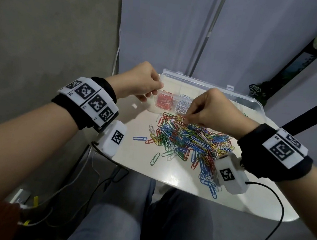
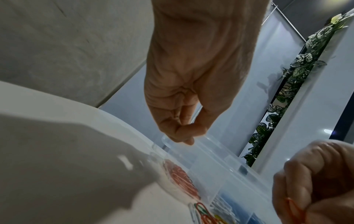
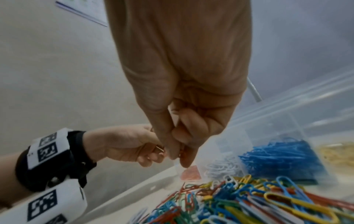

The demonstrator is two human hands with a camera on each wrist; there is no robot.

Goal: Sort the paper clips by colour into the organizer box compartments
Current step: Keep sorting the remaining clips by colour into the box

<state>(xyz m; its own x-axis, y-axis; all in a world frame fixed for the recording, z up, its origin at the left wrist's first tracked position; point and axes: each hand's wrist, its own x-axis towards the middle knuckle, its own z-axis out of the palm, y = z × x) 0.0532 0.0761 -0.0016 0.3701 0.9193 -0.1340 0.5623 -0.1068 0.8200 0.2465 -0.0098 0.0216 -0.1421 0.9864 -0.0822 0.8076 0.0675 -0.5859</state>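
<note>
A clear organizer box (image 1: 198, 81) stands at the table's far side. It holds red clips (image 1: 164, 101), white clips (image 1: 183, 106), blue clips (image 3: 283, 157) and yellow clips (image 3: 335, 153) in separate compartments. A mixed pile of coloured paper clips (image 1: 187, 141) lies in front of it. My right hand (image 1: 185, 120) pinches a red clip (image 2: 293, 204) at the pile's far edge. My left hand (image 1: 153, 92) hovers over the box's left corner, above the red compartment. Its fingers are curled and pinch a thin piece that looks like a red clip (image 3: 159, 148).
A lone blue clip (image 1: 140, 138) and a green clip (image 1: 155, 158) lie left of the pile. The white table (image 1: 176, 180) ends just above my knees. Cables (image 1: 94, 183) hang off its left side, and a grey wall is close on the left.
</note>
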